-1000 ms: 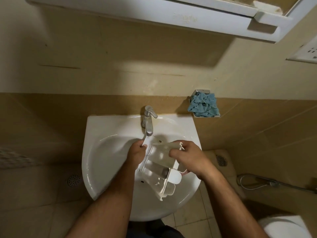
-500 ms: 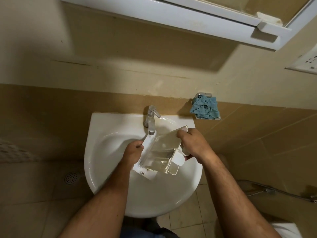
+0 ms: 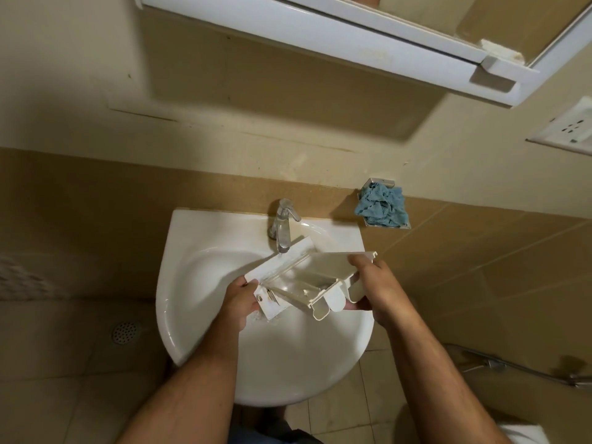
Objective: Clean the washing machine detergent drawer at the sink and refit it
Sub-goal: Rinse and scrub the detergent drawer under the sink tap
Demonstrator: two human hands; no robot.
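Detergent drawer (image 3: 315, 278), white plastic, is held over the bowl of the white sink (image 3: 198, 277), directly under the spout of the chrome tap (image 3: 282, 227). It is tilted: the flat front panel runs diagonally from lower left up toward the spout, and the tray body slopes away to the right. Inner dividers are visible, and the open compartment ends with rounded lips face the person at the lower right. The surfaces look wet and glossy; whether water is running from the spout cannot be told for certain.

Left hand (image 3: 240, 302) grips the lower left end of the front panel, fingers curled under it, thumb on top. Right hand (image 3: 381, 293) holds the right rear end of the tray, fingers wrapped over the upper edge and thumb beneath the compartment ends.

Compared with 0.5 s earlier: the drawer lies flatter and is stretched wider across the bowl, its front panel edge now reaching up beside the spout. The right hand sits lower and further right. 1 s earlier the drawer pointed lengthwise toward the person with the compartment ends nearest; it has since swung round to lie crosswise.

Blue cloth (image 3: 382, 206) sits bunched in a wall-mounted holder to the right of the sink, well apart from the drawer.
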